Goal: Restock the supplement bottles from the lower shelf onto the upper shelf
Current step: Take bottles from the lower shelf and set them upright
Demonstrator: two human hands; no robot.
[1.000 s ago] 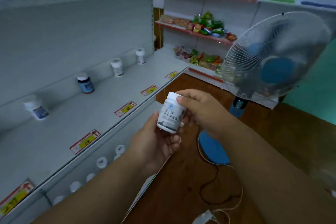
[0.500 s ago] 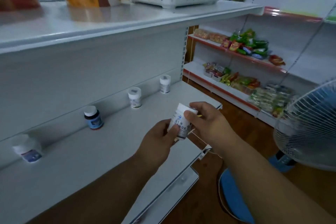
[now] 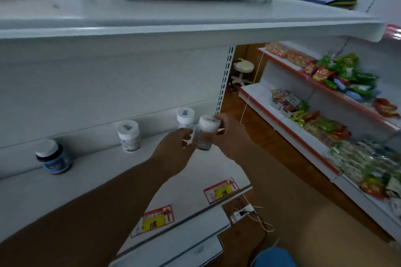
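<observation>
Head view: white bottle [image 3: 205, 134] held upright above upper shelf [image 3: 91, 178], beside rear row. Left hand [image 3: 173, 149] fingers pinched body; right hand [image 3: 230, 134] fingers curled round cap end. Judged light, rigid plastic, smooth label, poss. slippery; grip at body midsection.

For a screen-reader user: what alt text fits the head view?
Both hands, left hand and right hand, hold a white bottle over a white shelf, beside three standing bottles: white, white, dark.
</observation>
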